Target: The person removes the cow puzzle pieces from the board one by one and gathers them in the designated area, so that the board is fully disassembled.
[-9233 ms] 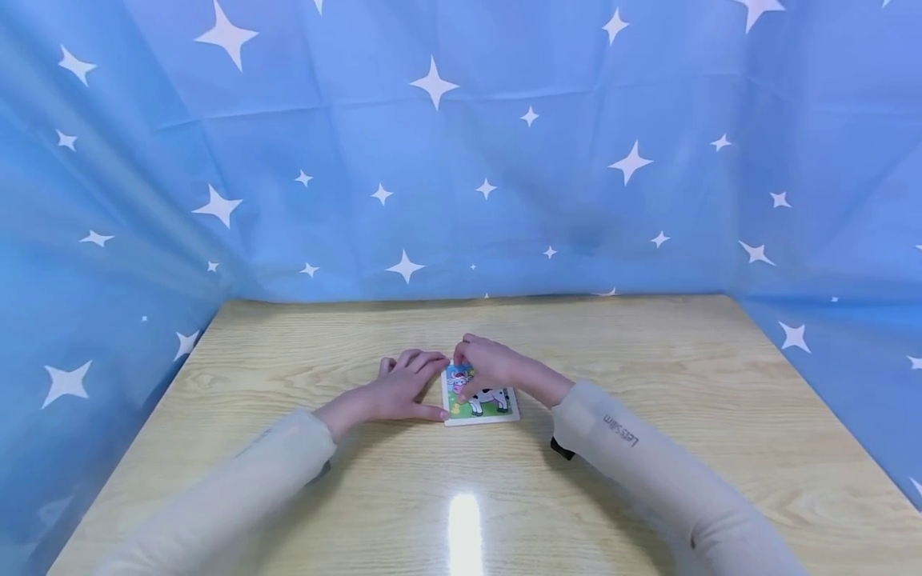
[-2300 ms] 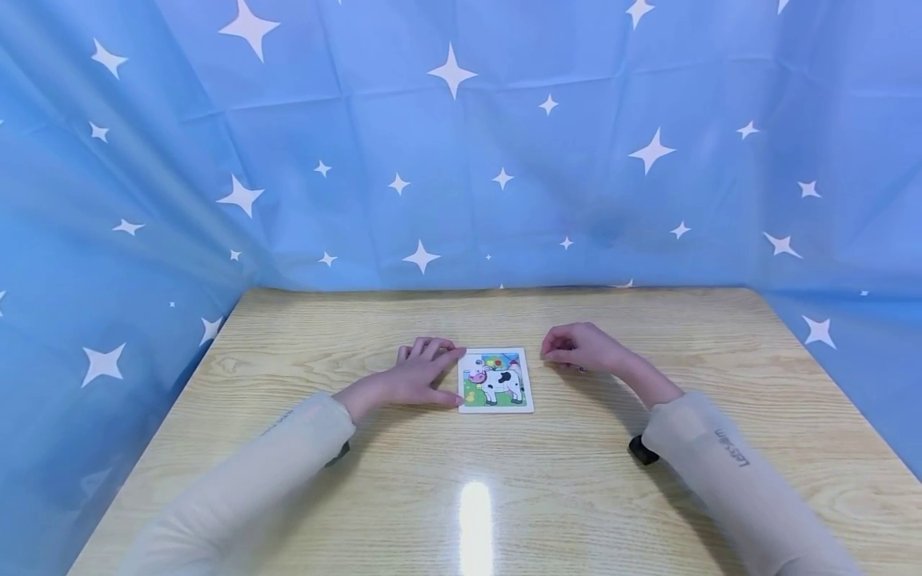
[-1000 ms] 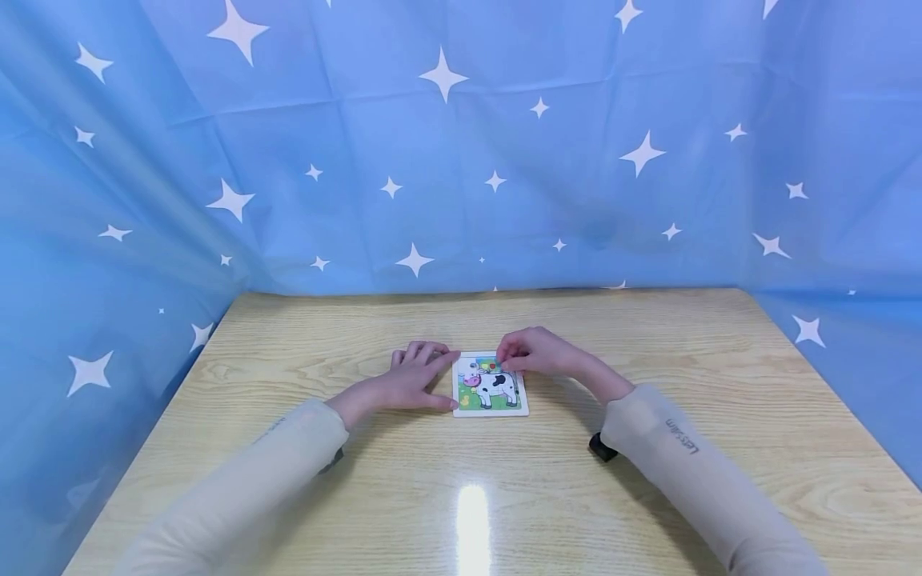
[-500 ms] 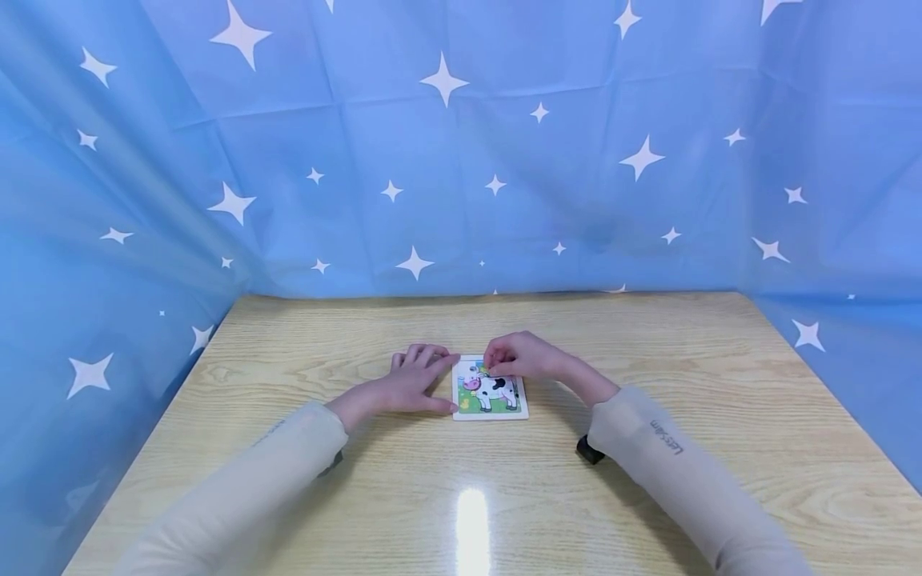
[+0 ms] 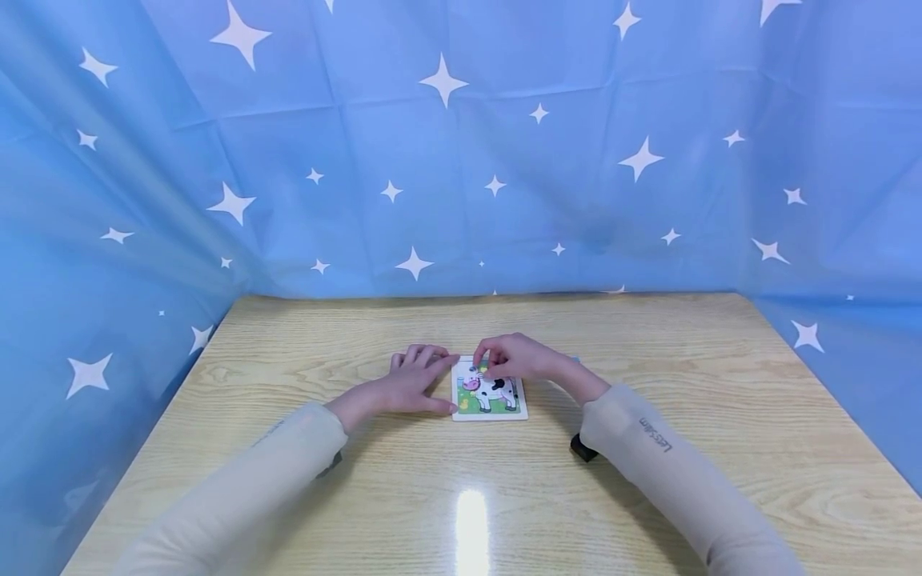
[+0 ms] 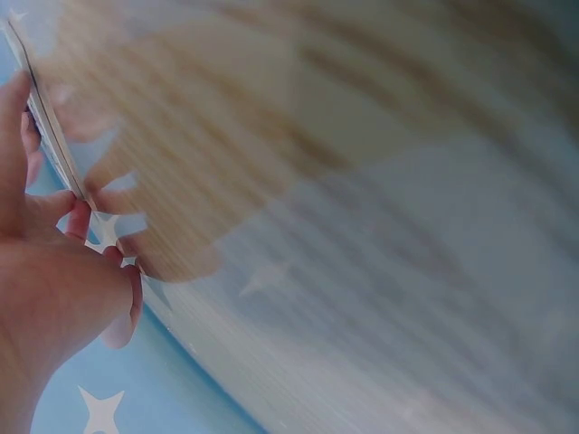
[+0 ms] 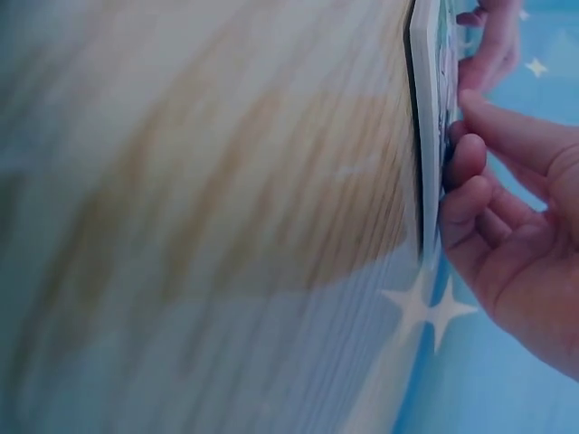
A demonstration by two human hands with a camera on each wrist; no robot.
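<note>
A square cow jigsaw puzzle [image 5: 491, 396] in a white frame lies flat on the table; its upper left part looks pale. My left hand [image 5: 410, 386] spreads along the frame's left side, thumb at the lower corner and a finger at the upper one. Over the top of the puzzle is my right hand [image 5: 520, 358], thumb and curled fingers down at the picture near the cow's head. Whether they pinch a piece is hidden. The right wrist view has the right thumb and fingers close against the puzzle's face, with the left hand's fingers [image 7: 493, 50] beyond.
A small blue patch [image 5: 574, 359], perhaps a loose puzzle piece, shows beside the right forearm. The wooden table [image 5: 324, 504] reaches back to a blue curtain [image 5: 346, 200] with white stars. A bright reflection lies on the table in front of the puzzle.
My right hand has come in from the table at the right and moved left across the puzzle's top. The left hand stays at the frame. Since the oldest frame, the puzzle's upper left has turned pale.
</note>
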